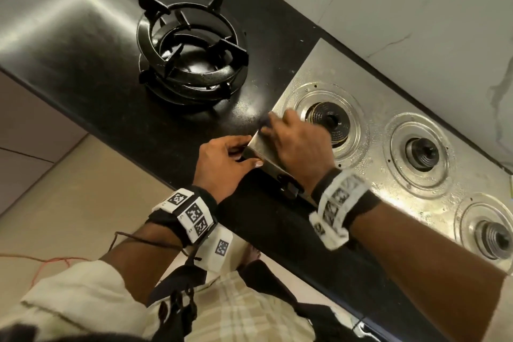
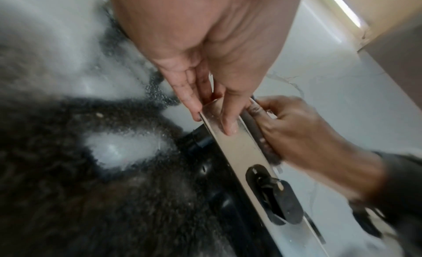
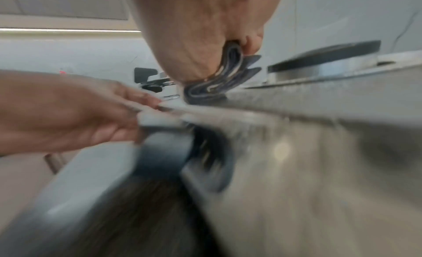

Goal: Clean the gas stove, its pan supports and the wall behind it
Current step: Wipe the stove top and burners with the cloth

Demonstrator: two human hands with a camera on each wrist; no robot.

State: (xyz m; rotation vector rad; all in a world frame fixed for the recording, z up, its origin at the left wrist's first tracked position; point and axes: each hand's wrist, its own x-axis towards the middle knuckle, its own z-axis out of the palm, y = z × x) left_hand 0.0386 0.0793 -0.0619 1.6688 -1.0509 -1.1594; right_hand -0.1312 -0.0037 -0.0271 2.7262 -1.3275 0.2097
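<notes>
Head view: the pan supports (image 1: 191,55) are stacked off on the counter (image 1: 83,44) — the gas stove (image 1: 388,164) is bared. A folded cloth (image 3: 219,83) is clutched by the right hand (image 1: 299,144) at the stove's corner, steadied by the left hand (image 1: 222,166) pinching its front edge. The wall (image 1: 416,3) seems left to do.

Pan supports (image 1: 191,53) left of stove (image 1: 388,175)

Overhead head view; close wrist views.
</notes>
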